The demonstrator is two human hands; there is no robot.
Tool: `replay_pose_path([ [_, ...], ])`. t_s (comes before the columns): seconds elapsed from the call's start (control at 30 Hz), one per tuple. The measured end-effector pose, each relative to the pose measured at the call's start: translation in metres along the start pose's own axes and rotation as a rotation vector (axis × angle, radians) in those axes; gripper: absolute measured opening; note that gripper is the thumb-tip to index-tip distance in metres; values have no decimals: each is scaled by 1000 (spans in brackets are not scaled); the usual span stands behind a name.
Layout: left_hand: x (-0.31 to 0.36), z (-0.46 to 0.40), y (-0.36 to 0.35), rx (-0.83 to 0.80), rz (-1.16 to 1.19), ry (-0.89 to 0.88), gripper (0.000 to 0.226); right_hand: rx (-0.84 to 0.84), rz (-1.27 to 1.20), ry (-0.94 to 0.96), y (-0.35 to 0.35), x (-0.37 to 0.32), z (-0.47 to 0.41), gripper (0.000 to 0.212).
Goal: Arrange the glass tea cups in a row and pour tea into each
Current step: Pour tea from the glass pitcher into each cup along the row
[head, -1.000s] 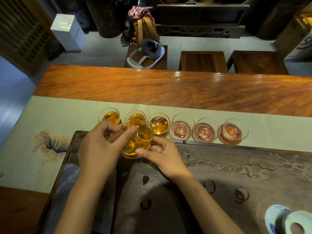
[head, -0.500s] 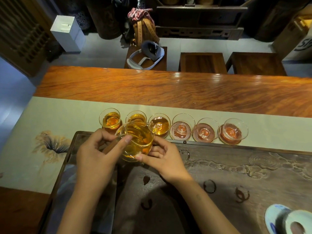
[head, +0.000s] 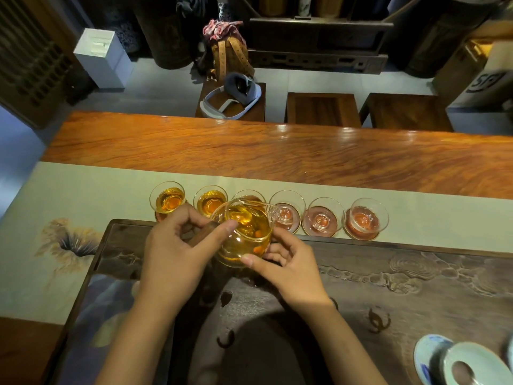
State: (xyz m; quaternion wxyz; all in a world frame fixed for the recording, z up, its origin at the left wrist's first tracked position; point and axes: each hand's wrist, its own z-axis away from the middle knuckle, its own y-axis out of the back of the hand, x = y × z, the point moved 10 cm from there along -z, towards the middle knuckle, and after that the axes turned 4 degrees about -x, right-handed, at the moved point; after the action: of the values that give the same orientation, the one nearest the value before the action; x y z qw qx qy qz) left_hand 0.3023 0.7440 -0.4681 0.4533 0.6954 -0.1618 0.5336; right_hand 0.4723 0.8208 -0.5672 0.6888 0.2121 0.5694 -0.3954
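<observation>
A long wooden table fills the room in front of the person, with a pale cloth runner laid along it and a dark carved tea tray at its near edge. At five o'clock on the tray sits a pale blue lidded bowl.

Just beyond the tray's far rim, at twelve o'clock from the hands, six glass tea cups stand in a straight row on the runner, so the arranging looks done. The two leftmost cups hold amber tea. The third cup is mostly hidden behind the pitcher, and I cannot tell its level. The three cups to the right look empty, their reddish coasters showing through.

The glass pitcher, still well filled with tea, hangs above the third cup, its spout aimed toward three o'clock at the fourth. The left hand grips its wooden handle, the forefinger against the glass. The right hand steadies the pitcher's lower side with curled fingers.

By my reckoning, roughly half the pouring remains.
</observation>
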Motion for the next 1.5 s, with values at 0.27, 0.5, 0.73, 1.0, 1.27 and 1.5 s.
replay_pose_path([
  [0.27, 5, -4, -13, -16, -15, 6, 45, 20, -40, 2, 9, 5, -2, 57],
  [0.5, 5, -5, -19, -48, -31, -9, 41, 10, -50, -6, 11, 9, -3, 61],
  [0.73, 3, -7, -21, -49, -19, 5, 43, 2, -75, -18, 12, 12, -5, 58],
  [1.0, 2, -13, -20, -41, -47, 57, 48, -19, -109, -31, 9, 12, -6, 50],
  [1.27, 7, -17, -23, -40, -92, 63, 49, -13, -180, -51, 10, 13, -6, 50],
  [1.5, 13, -20, -27, -53, -144, 62, 50, -18, -204, -53, 12, 11, -6, 47],
])
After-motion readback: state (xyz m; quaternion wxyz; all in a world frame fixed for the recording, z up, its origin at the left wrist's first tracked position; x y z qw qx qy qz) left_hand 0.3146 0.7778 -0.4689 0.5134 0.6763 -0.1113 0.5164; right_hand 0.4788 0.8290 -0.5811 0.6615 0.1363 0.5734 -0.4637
